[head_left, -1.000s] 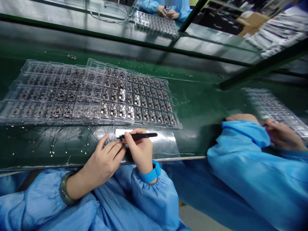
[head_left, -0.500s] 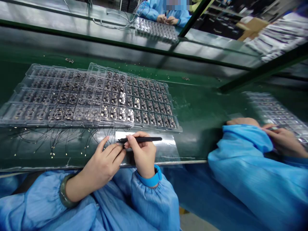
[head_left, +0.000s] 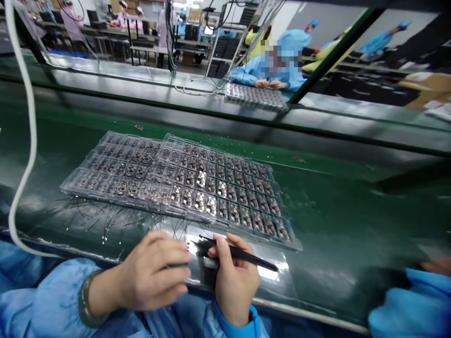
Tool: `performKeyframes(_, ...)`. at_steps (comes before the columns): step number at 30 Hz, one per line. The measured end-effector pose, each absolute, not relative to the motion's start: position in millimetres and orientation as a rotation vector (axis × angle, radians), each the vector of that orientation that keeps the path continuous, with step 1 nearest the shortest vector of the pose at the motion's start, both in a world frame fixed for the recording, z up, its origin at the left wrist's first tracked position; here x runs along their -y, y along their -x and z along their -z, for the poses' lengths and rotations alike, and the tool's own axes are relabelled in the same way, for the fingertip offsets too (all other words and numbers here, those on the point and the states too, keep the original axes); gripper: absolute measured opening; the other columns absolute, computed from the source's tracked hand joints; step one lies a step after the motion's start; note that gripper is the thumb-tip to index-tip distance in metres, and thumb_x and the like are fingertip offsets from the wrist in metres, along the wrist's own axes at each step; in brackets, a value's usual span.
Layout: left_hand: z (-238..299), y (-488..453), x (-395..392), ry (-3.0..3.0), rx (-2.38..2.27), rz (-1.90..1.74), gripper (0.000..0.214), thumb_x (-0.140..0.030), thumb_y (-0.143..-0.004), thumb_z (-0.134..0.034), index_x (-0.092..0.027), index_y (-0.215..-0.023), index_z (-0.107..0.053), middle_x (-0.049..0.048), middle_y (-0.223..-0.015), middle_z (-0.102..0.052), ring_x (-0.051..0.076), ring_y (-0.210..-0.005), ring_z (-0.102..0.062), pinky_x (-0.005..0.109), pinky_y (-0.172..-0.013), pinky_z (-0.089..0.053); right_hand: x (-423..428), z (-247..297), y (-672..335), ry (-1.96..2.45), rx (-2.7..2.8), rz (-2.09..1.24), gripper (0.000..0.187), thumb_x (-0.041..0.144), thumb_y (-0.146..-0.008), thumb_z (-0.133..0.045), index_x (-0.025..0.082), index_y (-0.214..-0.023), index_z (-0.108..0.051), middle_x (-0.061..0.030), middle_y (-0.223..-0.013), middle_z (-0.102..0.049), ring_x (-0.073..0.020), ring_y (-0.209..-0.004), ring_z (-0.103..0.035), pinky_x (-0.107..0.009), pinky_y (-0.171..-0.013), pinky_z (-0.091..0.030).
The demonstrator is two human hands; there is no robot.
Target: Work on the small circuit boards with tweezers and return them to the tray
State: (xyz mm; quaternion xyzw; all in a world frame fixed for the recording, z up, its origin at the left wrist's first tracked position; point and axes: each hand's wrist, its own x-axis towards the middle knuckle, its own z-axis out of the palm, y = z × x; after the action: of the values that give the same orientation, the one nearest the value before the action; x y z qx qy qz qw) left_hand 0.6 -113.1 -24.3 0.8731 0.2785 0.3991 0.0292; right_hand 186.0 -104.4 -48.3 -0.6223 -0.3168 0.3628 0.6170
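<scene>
My right hand grips black tweezers near the front edge of the green bench, their tip pointing left toward my left hand. My left hand is curled with its fingers pressed together right at the tweezers' tip; what they pinch is too small to make out. Both hands rest over a shiny clear sheet. Just behind them lie overlapping clear plastic trays with small circuit boards in their pockets. Thin black wires with gold ends are scattered in front of the trays, left of my hands.
A white cable hangs down at the left. A co-worker's blue sleeve shows at the lower right. Across a raised green rail another person in blue works over a tray. More workstations stand far behind.
The view has tilted up and swung left, so the hall behind is in sight. My hands stay together at the tweezers' tip; the left fingers have curled in more. The neighbour's arm has slid mostly out of view.
</scene>
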Motion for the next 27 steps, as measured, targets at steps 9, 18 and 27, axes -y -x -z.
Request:
performKeyframes(9, -20, 100, -29, -2.383, -2.079, -0.397, 0.038, -0.038, -0.094, -0.042, -0.018, -0.116, -0.064, 0.0121, -0.131, -0.057, 0.028, -0.123, -0.052, 0.045, -0.105, -0.041, 106, 46, -188, 1.425, 0.818, -0.86, 0.035, 0.05, -0.071, -0.075, 0.019, -0.081, -0.061, 0.0018, -0.059, -0.064, -0.0155, -0.055, -0.063, -0.028, -0.058, -0.054)
performKeyframes(18, 18, 130, -99, -2.292, -2.128, -0.179, 0.039, -0.04, -0.091, -0.044, -0.021, -0.116, -0.068, 0.0143, -0.131, -0.058, 0.034, -0.116, -0.057, 0.044, -0.091, -0.046, 104, 49, -184, 1.349, 0.787, -1.003, 0.036, 0.051, -0.07, -0.076, 0.02, -0.08, -0.061, 0.002, -0.056, -0.063, -0.0166, -0.054, -0.063, -0.028, -0.053, -0.054)
performKeyframes(27, 17, 139, -113, -2.352, -2.005, -0.435, 0.04, -0.051, -0.084, -0.059, -0.012, -0.09, -0.067, 0.0068, -0.09, -0.071, 0.022, -0.091, -0.064, 0.036, -0.088, -0.049, 105, 51, -185, 1.338, 0.864, -1.012, 0.034, 0.05, -0.073, -0.073, 0.019, -0.079, -0.06, 0.002, -0.055, -0.062, -0.0164, -0.053, -0.064, -0.029, -0.055, -0.055)
